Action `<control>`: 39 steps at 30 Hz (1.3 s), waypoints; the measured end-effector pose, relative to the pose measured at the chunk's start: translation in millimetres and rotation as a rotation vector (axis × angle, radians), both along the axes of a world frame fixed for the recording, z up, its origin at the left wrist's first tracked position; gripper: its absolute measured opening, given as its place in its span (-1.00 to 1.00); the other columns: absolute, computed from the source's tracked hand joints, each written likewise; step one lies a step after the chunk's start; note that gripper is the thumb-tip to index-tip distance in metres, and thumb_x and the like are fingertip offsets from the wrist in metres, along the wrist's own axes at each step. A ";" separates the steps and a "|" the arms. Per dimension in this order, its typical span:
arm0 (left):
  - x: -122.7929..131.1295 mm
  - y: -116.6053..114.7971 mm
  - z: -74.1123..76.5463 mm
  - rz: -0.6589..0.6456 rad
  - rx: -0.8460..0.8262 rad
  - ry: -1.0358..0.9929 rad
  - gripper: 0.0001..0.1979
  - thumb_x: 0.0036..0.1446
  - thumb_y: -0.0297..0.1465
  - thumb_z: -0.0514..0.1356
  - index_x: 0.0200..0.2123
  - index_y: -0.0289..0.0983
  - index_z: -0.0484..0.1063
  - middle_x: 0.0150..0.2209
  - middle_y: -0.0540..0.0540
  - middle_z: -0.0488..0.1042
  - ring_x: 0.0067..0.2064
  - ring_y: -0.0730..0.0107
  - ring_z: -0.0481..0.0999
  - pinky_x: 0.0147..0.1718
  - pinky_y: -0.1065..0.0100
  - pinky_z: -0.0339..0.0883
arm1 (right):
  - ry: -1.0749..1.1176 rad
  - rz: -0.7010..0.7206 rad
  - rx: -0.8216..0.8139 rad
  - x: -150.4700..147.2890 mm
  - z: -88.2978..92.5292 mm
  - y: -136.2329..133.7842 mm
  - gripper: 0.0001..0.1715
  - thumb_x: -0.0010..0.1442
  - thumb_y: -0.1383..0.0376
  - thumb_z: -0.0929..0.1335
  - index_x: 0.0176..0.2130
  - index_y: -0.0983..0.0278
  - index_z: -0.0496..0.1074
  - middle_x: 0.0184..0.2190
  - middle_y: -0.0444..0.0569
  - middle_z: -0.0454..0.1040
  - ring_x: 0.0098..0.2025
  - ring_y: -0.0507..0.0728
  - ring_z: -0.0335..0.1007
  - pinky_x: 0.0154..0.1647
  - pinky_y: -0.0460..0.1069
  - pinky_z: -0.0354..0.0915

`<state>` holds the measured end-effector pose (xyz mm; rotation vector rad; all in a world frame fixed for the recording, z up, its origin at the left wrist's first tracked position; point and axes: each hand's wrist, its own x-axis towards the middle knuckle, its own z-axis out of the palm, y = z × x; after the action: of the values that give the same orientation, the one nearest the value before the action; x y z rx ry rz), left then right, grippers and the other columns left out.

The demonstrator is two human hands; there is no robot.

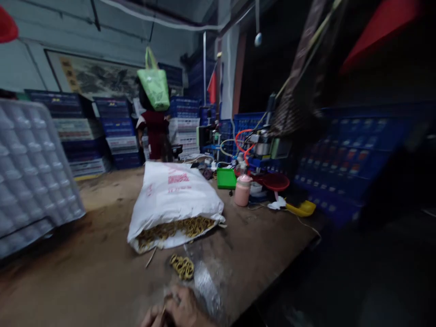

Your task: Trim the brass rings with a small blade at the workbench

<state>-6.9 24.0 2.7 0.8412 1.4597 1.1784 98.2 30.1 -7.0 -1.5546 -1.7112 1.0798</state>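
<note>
At the bottom edge of the view my right hand [186, 308] is closed, its fingers bent inward. My left hand [152, 317] meets it from the left, only its fingers showing, pinched together. A small thing between the fingertips is too blurred and covered to name. Just beyond my hands lies a little pile of brass-coloured rings [182, 267] on the brown table [102, 277]. Behind the pile a white woven sack [173, 195] with red print lies on its side, mouth towards me, with many more such rings [195, 225] showing inside.
Clear plastic [206, 286] lies beside my right hand. A ridged translucent tray [34, 168] stands at left. Farther back are a pink bottle [242, 190], green tray [226, 178], yellow scoop [301, 209] and small machines [262, 145]. A person [154, 134] stands near stacked crates [117, 122].
</note>
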 end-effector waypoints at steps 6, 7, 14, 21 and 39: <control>-15.3 -44.5 -4.4 -0.117 -0.005 -0.205 -0.70 -0.04 -0.12 0.14 -0.49 -0.26 0.32 -0.68 0.14 0.22 -0.72 0.66 0.07 -0.76 0.57 -0.09 | 0.094 0.093 0.051 1.5 28.8 -0.9 -0.73 0.14 0.25 0.15 -0.45 0.30 0.32 -0.54 -0.17 0.31 -0.44 -0.02 0.20 -0.39 -0.15 0.10; -15.6 -44.1 -2.5 -0.120 0.002 -0.245 -0.71 -0.02 -0.14 0.14 -0.47 -0.26 0.31 -0.66 0.14 0.23 -0.71 0.67 0.07 -0.76 0.58 -0.10 | 0.076 0.087 0.045 1.8 27.5 0.7 -0.72 0.14 0.25 0.14 -0.46 0.30 0.31 -0.56 -0.18 0.30 -0.46 -0.02 0.18 -0.41 -0.14 0.09; -13.6 -40.6 5.3 -0.091 0.026 -0.327 -0.72 -0.03 -0.15 0.15 -0.43 -0.26 0.27 -0.60 0.13 0.25 -0.70 0.68 0.09 -0.76 0.59 -0.11 | -0.229 0.201 0.226 13.4 14.7 -7.6 -0.84 0.05 0.40 0.17 -0.39 0.26 0.30 -0.55 -0.16 0.32 -0.51 -0.01 0.16 -0.48 -0.12 -0.01; -9.6 -44.2 5.9 -0.059 0.040 -0.210 -0.65 -0.05 -0.08 0.12 -0.43 -0.27 0.25 -0.73 0.19 0.14 -0.72 0.67 0.02 -0.74 0.57 -0.12 | -0.489 0.375 0.298 12.8 17.6 -18.3 -0.61 -0.09 0.49 0.16 -0.23 0.23 0.27 -0.42 -0.11 0.41 -0.42 0.04 0.25 -0.41 -0.08 -0.03; -7.0 -44.2 1.9 0.039 0.036 -0.211 -0.63 -0.13 -0.07 0.18 -0.45 -0.26 0.27 -0.68 0.15 0.24 -0.74 0.66 0.10 -0.78 0.58 -0.05 | -0.574 0.328 0.275 8.2 21.7 -18.3 -0.68 -0.03 0.48 0.16 -0.25 0.25 0.28 -0.40 -0.07 0.44 -0.40 0.06 0.31 -0.44 -0.06 -0.04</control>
<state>-13.9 -20.2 4.6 0.6932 1.2908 1.2858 106.4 11.8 14.7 -1.5250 -2.4475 0.5183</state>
